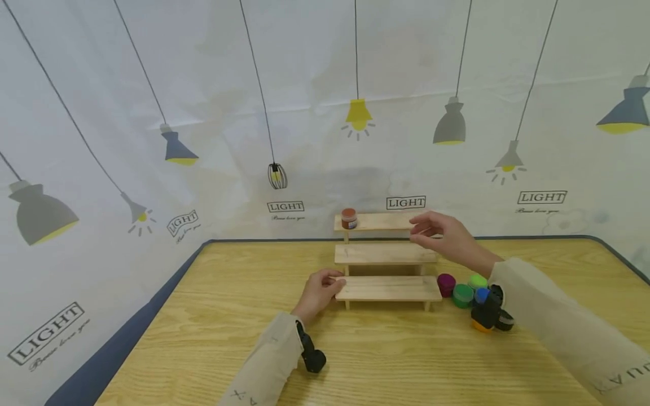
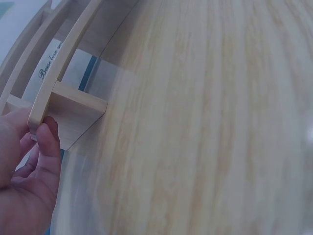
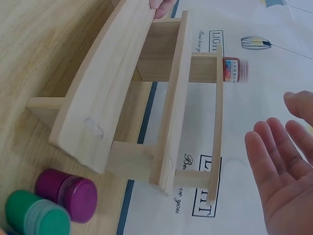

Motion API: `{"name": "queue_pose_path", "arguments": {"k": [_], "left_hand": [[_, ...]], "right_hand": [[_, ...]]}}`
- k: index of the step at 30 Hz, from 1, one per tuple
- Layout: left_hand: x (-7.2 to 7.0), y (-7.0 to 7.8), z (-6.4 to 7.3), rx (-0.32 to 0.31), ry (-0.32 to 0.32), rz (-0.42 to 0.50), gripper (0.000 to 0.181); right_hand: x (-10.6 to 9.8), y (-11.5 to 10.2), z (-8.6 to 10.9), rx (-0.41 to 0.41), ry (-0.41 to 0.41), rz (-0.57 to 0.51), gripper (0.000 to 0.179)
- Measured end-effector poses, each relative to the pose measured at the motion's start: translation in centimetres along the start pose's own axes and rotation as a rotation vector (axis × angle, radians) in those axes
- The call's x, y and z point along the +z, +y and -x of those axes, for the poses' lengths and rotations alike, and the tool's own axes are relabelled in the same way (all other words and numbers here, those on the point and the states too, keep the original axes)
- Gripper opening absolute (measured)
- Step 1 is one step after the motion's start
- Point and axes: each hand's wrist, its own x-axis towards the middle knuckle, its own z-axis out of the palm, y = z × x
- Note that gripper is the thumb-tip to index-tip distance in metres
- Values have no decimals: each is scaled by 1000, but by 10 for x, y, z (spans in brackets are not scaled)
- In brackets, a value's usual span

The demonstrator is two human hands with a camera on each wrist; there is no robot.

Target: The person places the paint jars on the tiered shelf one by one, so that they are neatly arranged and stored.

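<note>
A three-tier wooden step shelf (image 1: 388, 288) stands at the back of the table. My left hand (image 1: 319, 292) pinches the left end of its lowest board, thumb on top and fingers beneath, as the left wrist view (image 2: 34, 166) shows. On the left part of the top tier sits a small jar with a red-brown lid (image 1: 348, 219). My right hand (image 1: 446, 237) hovers by the right end of the upper tiers with relaxed fingers and holds nothing; in the right wrist view its palm (image 3: 288, 171) is bare.
Right of the shelf several paint jars cluster: purple (image 1: 446, 285), green (image 1: 462, 295), light green (image 1: 478, 281) and blue (image 1: 482, 295). The right wrist camera (image 1: 488, 310) partly hides an orange one (image 1: 482, 326). A printed cloth backdrop (image 1: 315, 113) rises behind the table (image 1: 244, 338).
</note>
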Motion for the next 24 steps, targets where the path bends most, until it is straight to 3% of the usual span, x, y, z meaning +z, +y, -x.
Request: {"name": "queue_pose_path", "arguments": {"k": [3,9,16,24], "left_hand": [[1,-4,-2,-3,-1,2,25],[3,-25,-13,-8,13,-7,25],[4,-25,-12,-26,33,2,23],[4,-28,-14,-43,50,15,24]], "right_hand": [[-6,3,14,17,12,-26,31],[-16,15,46,71,-3,-71,29],[-28,37,74,85,29,-7,30],[-43,68,103,122,2,90,31]]}}
